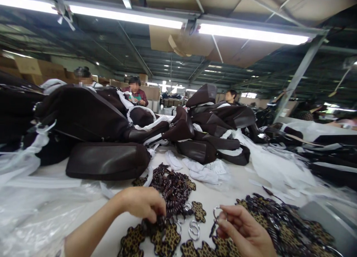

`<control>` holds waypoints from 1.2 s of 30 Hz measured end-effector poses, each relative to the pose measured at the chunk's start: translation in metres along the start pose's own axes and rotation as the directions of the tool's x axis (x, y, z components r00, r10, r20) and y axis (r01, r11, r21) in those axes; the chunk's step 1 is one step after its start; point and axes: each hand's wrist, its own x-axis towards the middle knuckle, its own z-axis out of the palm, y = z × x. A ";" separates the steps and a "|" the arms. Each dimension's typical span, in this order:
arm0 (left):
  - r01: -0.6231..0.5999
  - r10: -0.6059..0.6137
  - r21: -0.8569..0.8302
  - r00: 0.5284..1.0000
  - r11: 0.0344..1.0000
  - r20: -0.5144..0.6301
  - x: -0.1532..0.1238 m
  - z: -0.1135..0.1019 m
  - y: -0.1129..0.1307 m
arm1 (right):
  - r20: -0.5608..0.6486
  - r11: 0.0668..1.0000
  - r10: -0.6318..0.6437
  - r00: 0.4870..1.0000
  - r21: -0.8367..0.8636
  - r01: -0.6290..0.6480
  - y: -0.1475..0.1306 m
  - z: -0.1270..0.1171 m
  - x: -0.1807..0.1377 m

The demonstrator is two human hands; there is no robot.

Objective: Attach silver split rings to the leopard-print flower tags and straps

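Here, right of the loose rings (pixel 194 231), your right fingers (pixel 234 211) pinch one ring (pixel 214 213), seemingly to keep its loop free, and leftward your left fingers (pixel 157 202) curl around a dark piece (pixel 161 221).

shiny metal ring (pixel 214 212), crinkled glossy plastic (pixel 47 217)

A factory workshop
Strip lights (pixel 252 33) under a metal-beamed roof (pixel 103 41), dark bags (pixel 80 108) heaped across a desk (pixel 217 194), cartons (pixel 41 68) stacked behind.
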 end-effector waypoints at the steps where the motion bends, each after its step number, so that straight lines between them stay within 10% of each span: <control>1: -0.004 0.001 0.075 0.999 0.997 0.041 -0.003 0.004 0.002 | 0.018 1.000 0.004 1.000 0.005 -0.004 -0.001 0.001 -0.001; 10: 0.041 0.049 0.497 0.985 0.867 -0.168 0.111 0.057 0.034 | 0.164 0.997 0.057 0.985 0.040 -0.064 -0.002 -0.012 0.001; 15: -0.045 0.047 0.571 0.999 0.820 0.011 0.154 0.055 0.025 | 0.077 0.997 0.048 0.996 0.061 -0.053 -0.007 -0.020 0.006; 26: 0.076 -0.119 0.559 0.992 0.826 0.040 0.150 0.052 0.020 | 0.137 0.992 0.049 0.989 0.108 -0.064 0.001 -0.017 0.007; 36: 0.001 0.000 0.008 0.986 1.000 -0.167 0.119 0.053 0.029 | 0.147 0.986 0.075 0.986 0.139 -0.095 -0.007 -0.022 0.008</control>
